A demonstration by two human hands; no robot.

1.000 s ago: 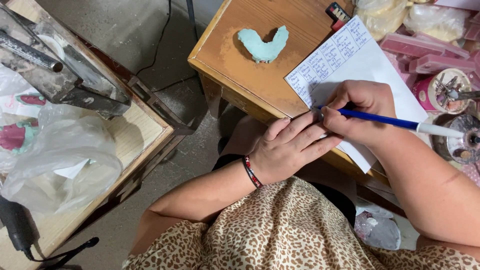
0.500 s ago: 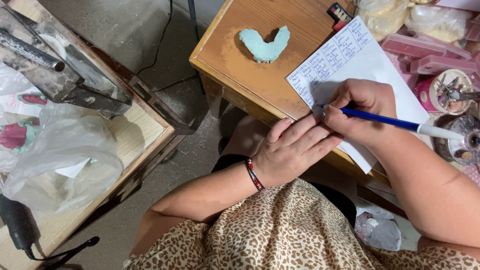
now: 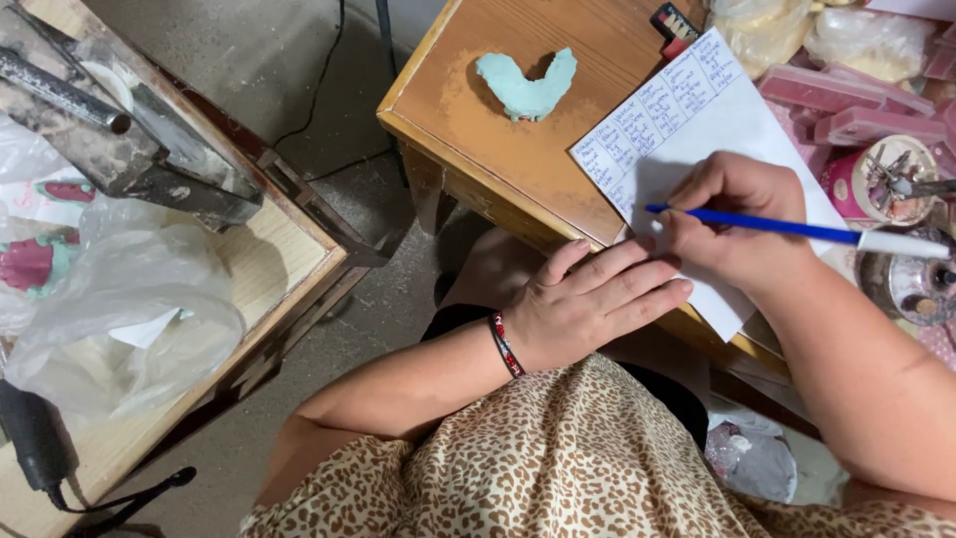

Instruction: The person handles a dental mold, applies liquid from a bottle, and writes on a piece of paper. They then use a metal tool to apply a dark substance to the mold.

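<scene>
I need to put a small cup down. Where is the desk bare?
Bare wood lies on the desk around the light blue heart-shaped piece, left of the paper sheet. Right of the right hand, pink boxes and bags crowd it.

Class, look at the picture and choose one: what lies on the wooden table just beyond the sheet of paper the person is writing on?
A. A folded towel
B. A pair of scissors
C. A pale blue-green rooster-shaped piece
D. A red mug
C: a pale blue-green rooster-shaped piece lies on the wooden table, just past the paper where the right hand holds a blue pen.
</scene>
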